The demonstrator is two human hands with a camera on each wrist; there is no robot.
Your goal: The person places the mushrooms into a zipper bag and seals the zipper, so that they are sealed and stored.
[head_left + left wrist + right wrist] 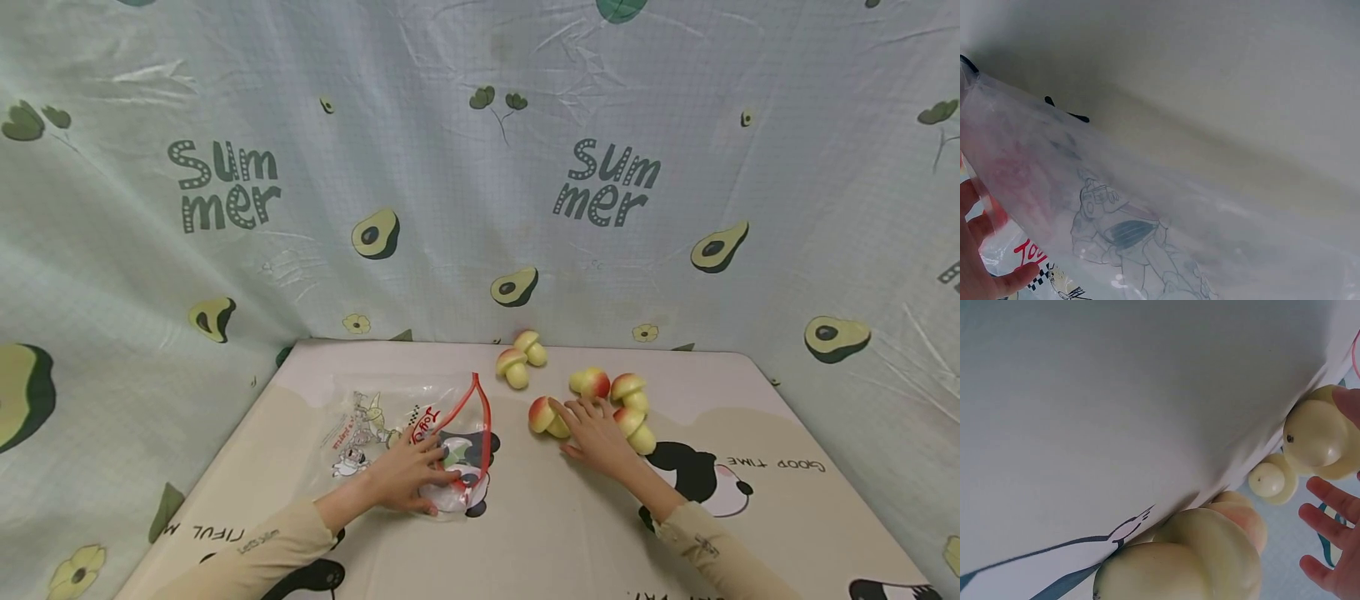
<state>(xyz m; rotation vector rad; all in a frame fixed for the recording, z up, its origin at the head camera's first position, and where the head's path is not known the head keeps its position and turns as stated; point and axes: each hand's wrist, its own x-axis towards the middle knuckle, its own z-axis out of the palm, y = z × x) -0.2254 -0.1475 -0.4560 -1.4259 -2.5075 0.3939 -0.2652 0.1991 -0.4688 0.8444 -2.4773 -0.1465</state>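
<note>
My left hand [411, 473] rests with spread fingers on a clear plastic bag [375, 417] that has a red edge strip [489, 417] and printed cartoon figures. In the left wrist view, the fingers [972, 250] lie against the film and the bag [1135, 231] stretches to the right. My right hand [597, 433] reaches among several toy mushrooms, its fingers extended. One red-and-yellow mushroom [543, 417] lies at its fingertips; another mushroom [636, 429] is beside the hand. In the right wrist view, the thumb overlaps a mushroom [1313, 434]; whether it touches is unclear.
Two more mushrooms [513, 368] lie near the table's back edge, and others [630, 388] sit beyond the right hand. The table [540, 533] has a printed cover with panda drawings. A curtain [450, 183] with avocado prints hangs behind.
</note>
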